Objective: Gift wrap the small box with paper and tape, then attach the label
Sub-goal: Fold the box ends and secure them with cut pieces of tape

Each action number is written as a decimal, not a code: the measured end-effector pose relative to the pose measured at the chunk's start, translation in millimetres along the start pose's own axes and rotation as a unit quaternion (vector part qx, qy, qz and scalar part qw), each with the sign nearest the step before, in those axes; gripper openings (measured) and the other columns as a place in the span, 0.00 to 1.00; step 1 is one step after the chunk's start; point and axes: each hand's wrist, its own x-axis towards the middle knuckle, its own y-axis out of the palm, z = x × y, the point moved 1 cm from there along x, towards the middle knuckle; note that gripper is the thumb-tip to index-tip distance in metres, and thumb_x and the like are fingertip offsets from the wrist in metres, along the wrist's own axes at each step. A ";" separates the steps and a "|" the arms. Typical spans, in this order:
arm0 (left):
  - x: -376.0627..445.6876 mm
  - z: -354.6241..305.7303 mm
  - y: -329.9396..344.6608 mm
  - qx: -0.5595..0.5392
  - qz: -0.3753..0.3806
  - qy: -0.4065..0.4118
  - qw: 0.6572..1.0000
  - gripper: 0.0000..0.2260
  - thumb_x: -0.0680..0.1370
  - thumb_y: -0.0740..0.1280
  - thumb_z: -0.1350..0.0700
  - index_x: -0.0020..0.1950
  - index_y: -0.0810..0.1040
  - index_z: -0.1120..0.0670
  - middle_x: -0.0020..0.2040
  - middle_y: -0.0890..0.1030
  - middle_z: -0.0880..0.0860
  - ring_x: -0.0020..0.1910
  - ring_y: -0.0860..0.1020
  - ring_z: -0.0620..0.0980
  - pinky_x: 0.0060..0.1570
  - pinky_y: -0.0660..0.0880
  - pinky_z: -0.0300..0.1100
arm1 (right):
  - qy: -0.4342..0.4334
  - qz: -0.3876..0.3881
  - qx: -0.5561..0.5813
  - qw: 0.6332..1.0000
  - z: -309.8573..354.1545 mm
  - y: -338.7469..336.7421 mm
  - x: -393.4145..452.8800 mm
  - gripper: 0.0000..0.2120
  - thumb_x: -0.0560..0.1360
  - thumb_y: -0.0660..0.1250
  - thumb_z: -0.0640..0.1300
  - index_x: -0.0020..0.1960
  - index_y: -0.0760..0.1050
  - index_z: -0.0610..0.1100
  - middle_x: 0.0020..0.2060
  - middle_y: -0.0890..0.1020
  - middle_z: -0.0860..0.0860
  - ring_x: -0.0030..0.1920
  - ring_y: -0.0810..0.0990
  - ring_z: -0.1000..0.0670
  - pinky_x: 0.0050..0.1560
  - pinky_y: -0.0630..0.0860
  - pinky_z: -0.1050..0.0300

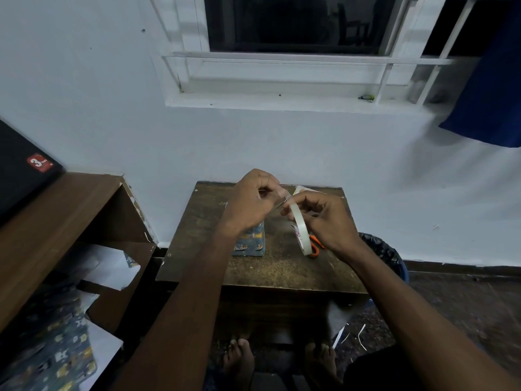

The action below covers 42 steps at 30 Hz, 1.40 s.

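Left hand: the left hand [253,197] is raised above the far part of the small dark wooden table [282,266], its fingers curled and pinching the loose end of a clear strip pulled from the tape roll.
Right hand: the right hand [324,218] is just to the right of the left one, fingers curled round the ring-shaped roll of translucent white sticky tape [301,230], which stands on edge in the grip with its lower rim hanging over the table.
Tape strip: a short length runs from the top of the roll to the left fingertips; the two hands are almost touching there.
Box: the small box wrapped in dark blue paper with pale printed figures [249,241] lies on the table left of centre, directly under the left wrist, which hides its far part. Neither hand touches it.
Scissors: orange-handled scissors [315,246] lie on the table to the right of the box, mostly hidden behind the roll and the right hand.
Far edge: a pale paper item [303,189] shows just beyond the right hand's knuckles; what it is cannot be told.
Left side: a brown wooden shelf unit [62,218] stands beside the table, with white paper scraps inside, and a sheet of the same blue patterned wrapping paper [53,351] lies near its foot.
Right side: a bin lined with a black bag [386,252] sits behind the right forearm.
Background: a white wall with a window [296,38] above the table.
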 end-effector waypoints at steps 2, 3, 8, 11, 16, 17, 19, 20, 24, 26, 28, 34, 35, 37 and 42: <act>0.5 -1.2 1.5 0.009 0.005 0.003 1.000 0.04 0.80 0.74 0.58 0.46 0.85 0.53 0.55 0.80 0.47 0.55 0.80 0.42 0.56 0.77 0.34 | 0.000 0.000 -0.007 1.000 -0.2 0.0 0.6 0.09 0.77 0.72 0.30 0.51 0.86 0.41 0.44 0.88 0.50 0.47 0.86 0.50 0.48 0.80 0.63; 0.7 -1.5 2.0 0.017 0.007 0.006 1.000 0.04 0.80 0.73 0.58 0.45 0.84 0.52 0.55 0.79 0.48 0.55 0.79 0.43 0.56 0.77 0.35 | 0.001 0.001 -0.014 1.000 -0.6 -0.3 0.9 0.09 0.77 0.73 0.30 0.51 0.86 0.42 0.44 0.88 0.51 0.47 0.86 0.51 0.48 0.80 0.63; 0.6 0.2 4.4 0.077 0.011 0.017 0.997 0.05 0.81 0.71 0.59 0.46 0.81 0.53 0.54 0.77 0.49 0.54 0.78 0.44 0.50 0.73 0.27 | 0.014 0.002 -0.062 0.998 -9.6 -2.6 2.6 0.12 0.76 0.74 0.32 0.52 0.87 0.47 0.44 0.87 0.54 0.45 0.83 0.52 0.47 0.77 0.64; 1.1 0.7 6.3 0.077 0.012 0.016 0.997 0.06 0.82 0.69 0.60 0.47 0.82 0.52 0.55 0.76 0.49 0.55 0.77 0.43 0.50 0.71 0.27 | 0.012 -0.007 -0.084 0.996 -12.7 -2.9 3.5 0.12 0.76 0.74 0.32 0.52 0.87 0.48 0.44 0.87 0.55 0.45 0.82 0.54 0.47 0.76 0.65; 0.4 -3.7 3.7 -0.012 0.010 -0.018 1.000 0.10 0.87 0.64 0.54 0.59 0.85 0.51 0.61 0.80 0.45 0.58 0.79 0.39 0.51 0.70 0.22 | -0.010 -0.041 -0.086 0.995 -14.0 -5.2 4.2 0.11 0.76 0.74 0.32 0.50 0.87 0.46 0.44 0.87 0.56 0.46 0.84 0.54 0.49 0.78 0.63; 0.1 -4.9 2.4 -0.038 0.009 -0.024 0.999 0.10 0.87 0.64 0.53 0.60 0.86 0.51 0.61 0.81 0.45 0.59 0.79 0.38 0.52 0.71 0.22 | -0.015 -0.046 -0.086 0.995 -14.3 -5.2 4.6 0.11 0.76 0.74 0.32 0.50 0.87 0.46 0.44 0.87 0.56 0.47 0.84 0.53 0.49 0.79 0.62; -0.6 -7.6 1.1 -0.068 0.013 -0.027 0.997 0.11 0.85 0.67 0.50 0.59 0.87 0.52 0.60 0.82 0.43 0.58 0.79 0.34 0.52 0.71 0.22 | -0.015 -0.058 -0.083 0.995 -15.1 -4.8 5.6 0.11 0.76 0.73 0.32 0.50 0.87 0.46 0.44 0.87 0.55 0.47 0.84 0.51 0.49 0.79 0.61; -1.1 -9.0 0.9 -0.072 0.018 -0.026 0.997 0.10 0.84 0.69 0.49 0.57 0.88 0.52 0.59 0.82 0.42 0.57 0.79 0.32 0.51 0.71 0.22 | -0.012 -0.065 -0.081 0.995 -14.9 -4.2 6.0 0.11 0.76 0.73 0.32 0.50 0.87 0.46 0.44 0.87 0.55 0.47 0.84 0.52 0.49 0.79 0.61; -0.4 -6.4 4.8 -0.077 0.024 -0.021 0.997 0.08 0.80 0.75 0.48 0.53 0.90 0.49 0.62 0.83 0.42 0.59 0.81 0.36 0.56 0.76 0.31 | -0.019 -0.071 -0.080 0.994 -10.4 -1.3 5.9 0.10 0.77 0.72 0.33 0.51 0.87 0.46 0.44 0.87 0.54 0.47 0.84 0.52 0.48 0.78 0.62; -0.1 -4.6 6.8 -0.094 0.014 -0.022 0.995 0.06 0.78 0.77 0.48 0.52 0.90 0.49 0.62 0.83 0.43 0.61 0.81 0.39 0.61 0.78 0.39 | -0.019 -0.073 -0.078 0.994 -8.1 -0.1 5.4 0.10 0.77 0.73 0.33 0.52 0.87 0.45 0.45 0.87 0.54 0.48 0.84 0.53 0.47 0.77 0.65; -0.2 -4.3 8.6 -0.109 0.000 -0.022 0.994 0.05 0.77 0.78 0.50 0.51 0.90 0.50 0.61 0.84 0.43 0.61 0.82 0.40 0.61 0.79 0.42 | -0.026 -0.075 -0.081 0.994 -6.2 0.9 5.1 0.09 0.77 0.73 0.34 0.52 0.87 0.45 0.45 0.87 0.55 0.48 0.84 0.54 0.47 0.76 0.67; -2.2 -7.6 13.3 -0.131 -0.049 -0.038 0.989 0.04 0.77 0.78 0.55 0.42 0.89 0.51 0.56 0.85 0.46 0.54 0.83 0.39 0.49 0.78 0.29 | 0.024 -0.073 0.008 0.997 -6.3 4.5 4.8 0.10 0.76 0.73 0.30 0.52 0.87 0.41 0.42 0.88 0.50 0.43 0.87 0.47 0.45 0.84 0.54; -2.3 -7.8 14.2 -0.125 -0.055 -0.036 0.990 0.04 0.77 0.78 0.56 0.41 0.89 0.50 0.55 0.84 0.46 0.53 0.83 0.39 0.49 0.78 0.30 | 0.041 -0.069 0.024 0.996 -9.1 5.4 5.2 0.10 0.76 0.72 0.29 0.52 0.87 0.41 0.42 0.88 0.48 0.44 0.87 0.45 0.47 0.85 0.48; -1.3 -6.1 14.6 -0.125 -0.073 -0.035 0.989 0.04 0.77 0.78 0.56 0.42 0.89 0.51 0.54 0.84 0.47 0.52 0.83 0.40 0.51 0.79 0.34 | 0.065 -0.065 0.028 0.995 -16.4 7.0 5.9 0.12 0.75 0.71 0.27 0.50 0.87 0.41 0.42 0.88 0.47 0.44 0.87 0.44 0.49 0.85 0.41; 1.0 0.8 9.3 -0.100 -0.048 -0.026 0.994 0.04 0.77 0.79 0.54 0.49 0.89 0.53 0.56 0.85 0.46 0.54 0.84 0.42 0.56 0.81 0.40 | 0.089 -0.067 0.007 0.994 -25.8 8.7 5.6 0.14 0.74 0.70 0.25 0.49 0.87 0.42 0.42 0.88 0.48 0.45 0.87 0.47 0.51 0.85 0.42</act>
